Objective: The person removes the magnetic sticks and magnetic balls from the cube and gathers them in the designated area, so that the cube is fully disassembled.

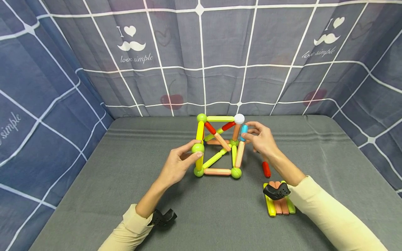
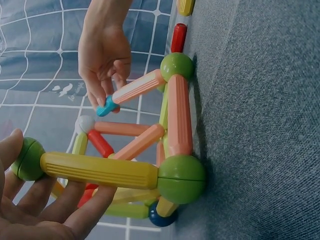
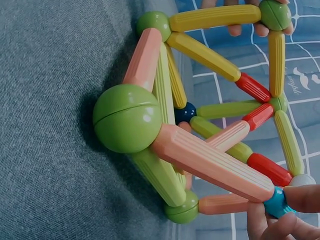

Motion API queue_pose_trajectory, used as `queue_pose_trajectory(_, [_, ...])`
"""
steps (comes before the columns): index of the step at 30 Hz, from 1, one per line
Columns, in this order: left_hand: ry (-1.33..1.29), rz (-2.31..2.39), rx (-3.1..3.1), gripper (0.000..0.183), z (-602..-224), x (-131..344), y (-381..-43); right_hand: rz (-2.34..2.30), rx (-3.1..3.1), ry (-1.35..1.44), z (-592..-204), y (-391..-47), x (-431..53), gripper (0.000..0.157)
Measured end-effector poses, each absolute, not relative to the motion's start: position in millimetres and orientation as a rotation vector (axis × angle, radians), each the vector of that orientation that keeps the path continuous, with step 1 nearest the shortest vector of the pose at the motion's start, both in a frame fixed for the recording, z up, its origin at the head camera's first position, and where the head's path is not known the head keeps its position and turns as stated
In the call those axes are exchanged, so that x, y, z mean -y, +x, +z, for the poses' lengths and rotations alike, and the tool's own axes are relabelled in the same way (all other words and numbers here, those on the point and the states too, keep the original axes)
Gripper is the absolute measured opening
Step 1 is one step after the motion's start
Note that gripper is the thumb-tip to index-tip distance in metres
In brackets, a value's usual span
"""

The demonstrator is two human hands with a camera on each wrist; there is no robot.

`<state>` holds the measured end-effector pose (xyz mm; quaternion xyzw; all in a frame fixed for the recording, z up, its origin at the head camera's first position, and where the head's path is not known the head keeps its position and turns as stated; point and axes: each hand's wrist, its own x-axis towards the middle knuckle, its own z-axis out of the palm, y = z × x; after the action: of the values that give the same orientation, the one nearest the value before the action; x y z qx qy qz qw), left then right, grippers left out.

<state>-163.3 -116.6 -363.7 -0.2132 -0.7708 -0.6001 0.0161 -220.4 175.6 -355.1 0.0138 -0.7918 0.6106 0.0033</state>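
Observation:
A frame of magnetic sticks and balls stands on the grey surface. My left hand holds the green ball at the top of an upright yellow stick, thumb and fingers around it. At the frame's right, my right hand pinches a short blue stick between thumb and fingers. That blue stick meets the upper end of a slanted salmon stick, whose lower end is on the front right green ball. Behind, a white ball tops another upright salmon stick.
A short red stick lies right of the frame. Several yellow, salmon and green sticks lie side by side nearer me, partly covered by the right wrist's black camera. A patterned curtain closes off the back and sides.

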Motion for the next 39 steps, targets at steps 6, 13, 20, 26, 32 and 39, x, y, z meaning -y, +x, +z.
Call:
queue_pose_trajectory(6, [-0.657, -1.857, 2.405, 0.043, -363.5, 116.5, -163.0, 1.954, 2.456, 0.023, -354.6, -220.3, -177.3, 0.039])
queue_pose_trajectory(13, [-0.648, -1.852, 2.407, 0.043, -362.8, 116.6, -163.0, 2.010, 2.417, -0.006, -352.8, -217.2, -180.5, 0.044])
queue_pose_trajectory(20, [-0.663, -1.866, 2.401, 0.043, -362.7, 116.2, -163.3, 1.972, 2.425, -0.021, -352.8, -208.7, -190.9, 0.047])
queue_pose_trajectory(26, [-0.674, -1.878, 2.395, 0.043, -363.5, 115.7, -164.3, 1.869, 2.510, 0.057, -356.6, -197.1, -208.0, 0.048])
queue_pose_trajectory(32, [-0.663, -1.865, 2.400, 0.043, -364.5, 116.4, -164.2, 1.750, 2.675, 0.139, -364.2, -183.0, -230.5, 0.043])
queue_pose_trajectory(39, [-0.656, -1.879, 2.401, 0.043, -363.1, 116.3, -163.6, 1.577, 2.894, 0.222, -376.9, -170.5, -257.4, 0.041])
